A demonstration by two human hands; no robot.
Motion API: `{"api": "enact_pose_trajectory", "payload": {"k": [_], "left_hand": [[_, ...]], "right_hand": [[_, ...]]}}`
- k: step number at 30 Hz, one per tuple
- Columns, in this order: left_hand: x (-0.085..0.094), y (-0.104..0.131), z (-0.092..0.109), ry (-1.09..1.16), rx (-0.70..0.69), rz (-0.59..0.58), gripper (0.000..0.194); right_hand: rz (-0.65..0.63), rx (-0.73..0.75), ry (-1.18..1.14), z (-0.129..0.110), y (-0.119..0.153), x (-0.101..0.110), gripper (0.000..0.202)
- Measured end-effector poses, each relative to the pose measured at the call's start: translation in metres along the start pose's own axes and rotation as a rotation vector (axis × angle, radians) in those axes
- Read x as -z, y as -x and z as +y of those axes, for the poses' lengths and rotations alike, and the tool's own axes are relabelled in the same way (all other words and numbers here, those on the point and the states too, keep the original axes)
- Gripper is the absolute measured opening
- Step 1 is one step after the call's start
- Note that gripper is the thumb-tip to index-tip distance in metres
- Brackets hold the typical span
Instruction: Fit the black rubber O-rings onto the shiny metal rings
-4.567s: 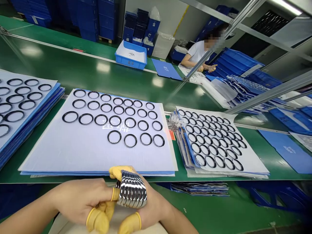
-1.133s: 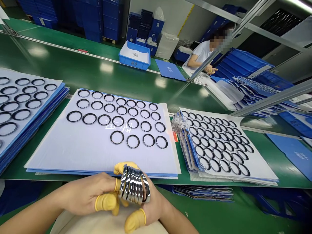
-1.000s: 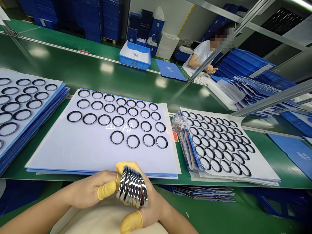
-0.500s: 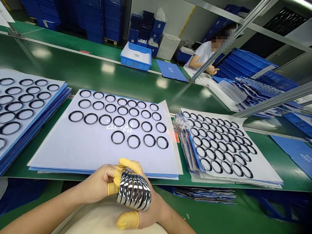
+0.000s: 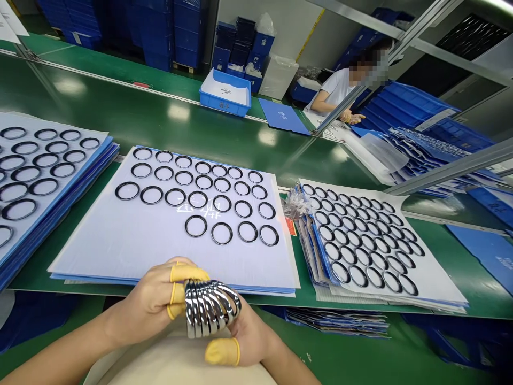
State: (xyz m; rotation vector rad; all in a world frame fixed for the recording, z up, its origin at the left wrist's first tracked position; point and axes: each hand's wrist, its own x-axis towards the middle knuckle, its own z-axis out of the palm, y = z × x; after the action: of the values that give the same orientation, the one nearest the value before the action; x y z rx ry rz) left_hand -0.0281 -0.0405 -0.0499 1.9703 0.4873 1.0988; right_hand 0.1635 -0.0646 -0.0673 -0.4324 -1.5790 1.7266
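A fanned stack of shiny metal rings (image 5: 206,309) is between my hands, close to my body and below the front edge of the middle sheet. My left hand (image 5: 154,297), with yellow finger cots, is closed on the stack's left end. My right hand (image 5: 250,331) supports the rings from the right; its fingers are mostly hidden behind them. Its thumb, in a yellow cot, stands apart below the stack. Beyond my hands, rows of dark-looking rings (image 5: 197,200) lie flat on a white sheet (image 5: 120,240) over blue boards.
Ring-covered stacks of sheets stand at left (image 5: 72,187) and right (image 5: 433,283) on the green bench (image 5: 473,289). A blue tray (image 5: 225,101) sits across the bench. A slanted metal post (image 5: 360,85) rises at right; a co-worker (image 5: 334,91) is behind it, hands over parts.
My left fingers have moved onto the stack's left end and upper edge. The rings have turned and fanned out, and my right index finger has gone from their top. The laid-out rings are unchanged.
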Motion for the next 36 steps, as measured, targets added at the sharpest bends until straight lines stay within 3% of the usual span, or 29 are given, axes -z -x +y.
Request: {"api": "enact_pose_trajectory", "payload": {"k": [4, 11, 13, 17, 19, 21, 23, 26, 31, 34, 36], "left_hand": [[-0.003, -0.002, -0.001, -0.085, -0.070, -0.014, 0.020], [-0.002, -0.005, 0.001, -0.134, -0.049, -0.069, 0.018], [0.007, -0.007, 0.006, -0.212, -0.003, -0.176, 0.020], [0.030, -0.011, 0.016, -0.304, 0.240, -0.546, 0.017], [0.036, -0.010, 0.018, -0.252, 0.303, -0.672, 0.015], [0.034, -0.008, 0.015, -0.127, 0.338, -0.724, 0.009], [0.027, -0.004, 0.010, 0.061, 0.359, -0.713, 0.015], [0.012, 0.000, 0.002, 0.323, 0.375, -0.680, 0.046], [0.000, -0.001, 0.000, 0.484, 0.404, -0.588, 0.078], [-0.005, -0.004, 0.000, 0.561, 0.414, -0.437, 0.077], [-0.008, -0.005, -0.001, 0.623, 0.450, -0.337, 0.066]], "right_hand": [[-0.168, -0.023, -0.130, 0.004, -0.003, -0.001, 0.048], [-0.154, -0.034, -0.127, 0.005, -0.003, -0.006, 0.046], [-0.081, -0.095, -0.099, 0.004, 0.000, -0.006, 0.050], [0.018, -0.144, 0.168, -0.001, 0.003, -0.003, 0.057], [0.001, -0.100, 0.379, -0.006, 0.000, -0.001, 0.061], [-0.013, -0.059, 0.512, -0.012, -0.003, 0.002, 0.065], [-0.037, -0.028, 0.548, -0.018, -0.006, 0.006, 0.071], [-0.092, -0.008, 0.500, -0.025, -0.007, 0.012, 0.084], [-0.063, -0.004, 0.448, -0.021, 0.001, 0.016, 0.112], [0.019, -0.012, 0.451, -0.015, 0.005, 0.015, 0.120], [0.037, 0.019, 0.508, -0.011, 0.006, 0.013, 0.121]]}}
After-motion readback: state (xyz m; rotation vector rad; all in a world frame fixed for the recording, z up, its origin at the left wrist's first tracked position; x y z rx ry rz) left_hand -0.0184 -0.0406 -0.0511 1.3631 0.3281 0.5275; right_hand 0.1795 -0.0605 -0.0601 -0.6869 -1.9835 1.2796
